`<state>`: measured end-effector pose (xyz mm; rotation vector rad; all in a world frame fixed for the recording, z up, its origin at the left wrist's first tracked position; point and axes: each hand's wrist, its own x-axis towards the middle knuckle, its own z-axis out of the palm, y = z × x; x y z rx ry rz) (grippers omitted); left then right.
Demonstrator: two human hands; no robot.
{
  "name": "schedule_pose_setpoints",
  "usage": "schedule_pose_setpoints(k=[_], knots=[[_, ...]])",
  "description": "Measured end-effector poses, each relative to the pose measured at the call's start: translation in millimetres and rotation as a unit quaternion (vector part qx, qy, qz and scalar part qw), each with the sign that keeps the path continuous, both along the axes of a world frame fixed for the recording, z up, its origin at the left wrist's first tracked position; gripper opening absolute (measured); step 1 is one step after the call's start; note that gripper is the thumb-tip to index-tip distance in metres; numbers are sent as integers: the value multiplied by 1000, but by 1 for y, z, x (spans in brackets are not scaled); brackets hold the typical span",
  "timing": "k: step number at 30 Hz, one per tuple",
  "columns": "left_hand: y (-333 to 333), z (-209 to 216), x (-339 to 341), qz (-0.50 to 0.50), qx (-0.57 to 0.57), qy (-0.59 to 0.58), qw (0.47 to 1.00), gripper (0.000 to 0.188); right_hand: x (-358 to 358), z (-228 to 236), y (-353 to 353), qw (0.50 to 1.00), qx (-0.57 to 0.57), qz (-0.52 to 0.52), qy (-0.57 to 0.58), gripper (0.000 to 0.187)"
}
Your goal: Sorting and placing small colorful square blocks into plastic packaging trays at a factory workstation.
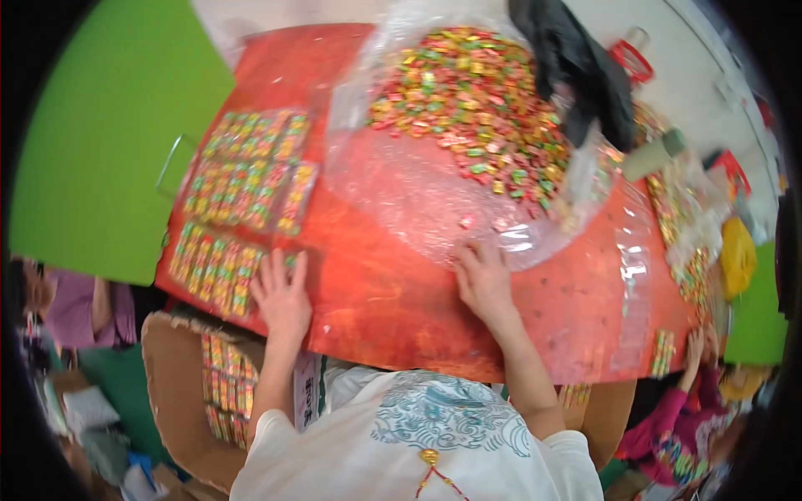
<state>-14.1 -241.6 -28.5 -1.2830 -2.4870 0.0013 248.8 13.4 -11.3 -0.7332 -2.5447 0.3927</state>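
My left hand (282, 296) lies with fingers spread on the right end of the nearest rows of wrapped sweets (219, 265), at the left of the red tabletop. These rows seem packed side by side in clear film. My right hand (486, 282) rests at the near edge of a clear plastic sheet (401, 196). Its fingers are bent and slightly apart, and I see nothing held in them. Just beyond its fingertips lie a few loose red sweets (466, 222). Farther back on the sheet is a large heap of foil-wrapped sweets (476, 100) in red, yellow and green.
Cardboard boxes with packed sweets stand below the table edge, one at left (180, 409). At right lie an empty clear tray (632, 292), a green cylinder (654, 155) and more sweets. A black bag (585, 71) overhangs the heap. Other people sit at both sides.
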Motion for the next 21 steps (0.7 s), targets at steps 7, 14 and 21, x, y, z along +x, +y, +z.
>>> schedule_pose_setpoints(k=[7, 14, 21], knots=[[5, -1, 0, 23, -6, 11, 1000, 59, 15, 6, 1, 999, 24, -30, -4, 28], [62, 29, 30, -184, 37, -152, 970, 60, 21, 9, 38, 983, 98, -153, -2, 25], [161, 36, 82, -384, 62, -198, 900, 56, 38, -4, 28, 991, 56, -114, -34, 20]])
